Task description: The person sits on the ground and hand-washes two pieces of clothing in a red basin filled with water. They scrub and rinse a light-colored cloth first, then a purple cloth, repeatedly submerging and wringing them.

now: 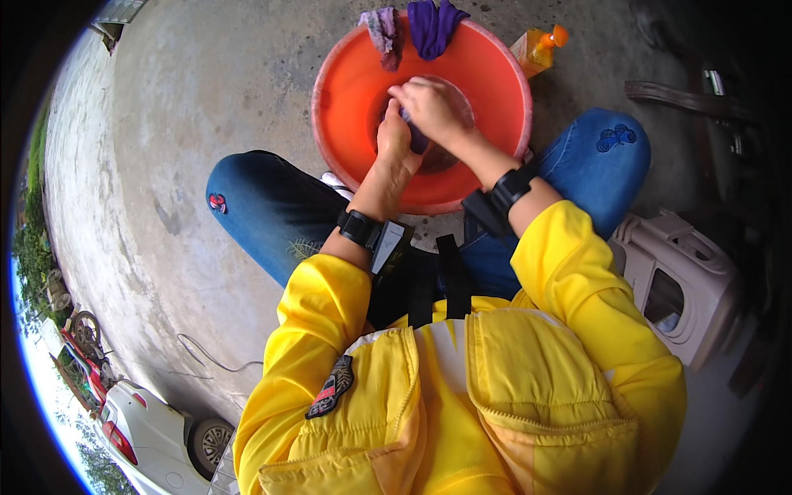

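Both of my hands are over a red-orange plastic basin [346, 99], close together. My left hand [395, 137] is shut on a dark purple cloth [418, 137], most of which is hidden by the hands. Just right of it and slightly higher, my right hand [428, 108], a little blurred, bends over the same cloth with its fingertips near my left fingers. At the basin's bottom a darker round area with what looks like water shows around the hands. Over the far rim hang a pale lilac, stained cloth [382, 34] and a bright purple cloth [431, 31].
A yellow bottle with an orange pump top [537, 51] stands beyond the basin's right rim. My jeans-clad knees flank the basin. A beige plastic stool [687, 284] is at the right, near a dark strap-like piece [674, 99]. A white car [148, 433] and a motorcycle [86, 346] stand far left.
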`<state>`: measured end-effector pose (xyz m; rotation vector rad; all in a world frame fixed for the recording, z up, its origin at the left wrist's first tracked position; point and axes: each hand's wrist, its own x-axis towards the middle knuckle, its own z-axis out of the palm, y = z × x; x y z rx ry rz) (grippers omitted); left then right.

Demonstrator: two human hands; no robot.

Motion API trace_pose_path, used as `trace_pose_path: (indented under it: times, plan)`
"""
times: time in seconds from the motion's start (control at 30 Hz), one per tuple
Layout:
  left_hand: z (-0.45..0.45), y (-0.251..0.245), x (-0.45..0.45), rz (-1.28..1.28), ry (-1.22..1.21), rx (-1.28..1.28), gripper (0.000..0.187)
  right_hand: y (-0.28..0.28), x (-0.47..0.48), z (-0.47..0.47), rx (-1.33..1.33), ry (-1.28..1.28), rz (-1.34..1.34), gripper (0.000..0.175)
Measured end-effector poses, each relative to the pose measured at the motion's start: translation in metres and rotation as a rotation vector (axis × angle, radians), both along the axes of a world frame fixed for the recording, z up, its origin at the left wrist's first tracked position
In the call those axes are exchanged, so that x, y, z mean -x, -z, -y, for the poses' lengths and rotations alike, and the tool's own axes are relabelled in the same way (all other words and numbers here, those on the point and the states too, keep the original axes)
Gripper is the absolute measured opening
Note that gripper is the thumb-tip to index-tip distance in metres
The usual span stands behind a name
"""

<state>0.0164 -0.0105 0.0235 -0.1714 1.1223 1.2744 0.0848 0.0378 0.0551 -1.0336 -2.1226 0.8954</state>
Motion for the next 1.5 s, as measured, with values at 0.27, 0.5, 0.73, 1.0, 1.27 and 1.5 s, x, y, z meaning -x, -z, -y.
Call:
trace_pose_path:
  times: [0.27,0.5,0.73,1.0,1.27,1.5]
  plan:
    - [-0.001,-0.009,0.019,-0.138,0.026,-0.154,0.036,-0.010,-0.014,-0.016,0.115,-0.051,0.116,0.031]
    - [-0.015,-0.056,0.093,-0.511,0.360,-0.230,0.022,-0.039,-0.077,-0.097,0.897,-0.219,-0.080,0.030]
    - [-0.010,-0.047,0.060,-0.944,0.466,-0.552,0.039,-0.049,-0.049,-0.069,0.907,-0.452,-0.276,0.037]
    - [-0.017,-0.072,0.055,-0.446,0.677,-0.351,0.035,-0.041,-0.044,-0.064,0.367,-0.497,-0.057,0.057]
    - [-0.014,-0.074,0.059,-0.081,0.339,-0.426,0.033,-0.047,-0.064,-0.079,1.032,-0.396,0.063,0.058]
    - [-0.012,-0.083,0.065,-0.046,0.234,-0.402,0.029,-0.030,-0.057,-0.079,1.101,-0.311,-0.538,0.025]
